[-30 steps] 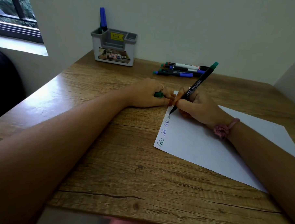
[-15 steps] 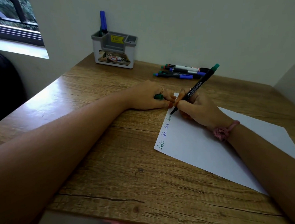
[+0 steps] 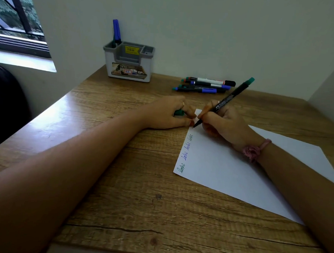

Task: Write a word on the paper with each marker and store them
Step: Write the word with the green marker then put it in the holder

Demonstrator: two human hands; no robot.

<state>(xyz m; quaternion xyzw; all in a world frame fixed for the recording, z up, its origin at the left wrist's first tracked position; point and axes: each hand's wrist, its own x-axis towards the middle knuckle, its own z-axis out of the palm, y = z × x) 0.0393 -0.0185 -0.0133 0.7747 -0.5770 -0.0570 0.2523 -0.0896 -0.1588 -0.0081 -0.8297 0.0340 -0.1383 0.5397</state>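
Note:
My right hand point(image 3: 226, 125) grips a black marker with a green end point(image 3: 228, 99), its tip touching the far left edge of the white paper point(image 3: 237, 167). Three small handwritten words run along that edge below the tip. My left hand point(image 3: 168, 115) rests on the desk beside the paper's corner, its fingers curled round the green cap point(image 3: 179, 112). Several more markers point(image 3: 204, 85) lie in a row near the wall. A grey and white pen holder point(image 3: 128, 62) stands at the back with a blue marker point(image 3: 116, 32) upright in its left slot.
The wooden desk point(image 3: 120, 200) sits in a corner, with walls behind and to the right. A window is at the far left, and a dark shape lies beyond the desk's left edge.
The marker tip has crept a little farther up the paper's edge, past the third word. My left hand keeps its place with the cap.

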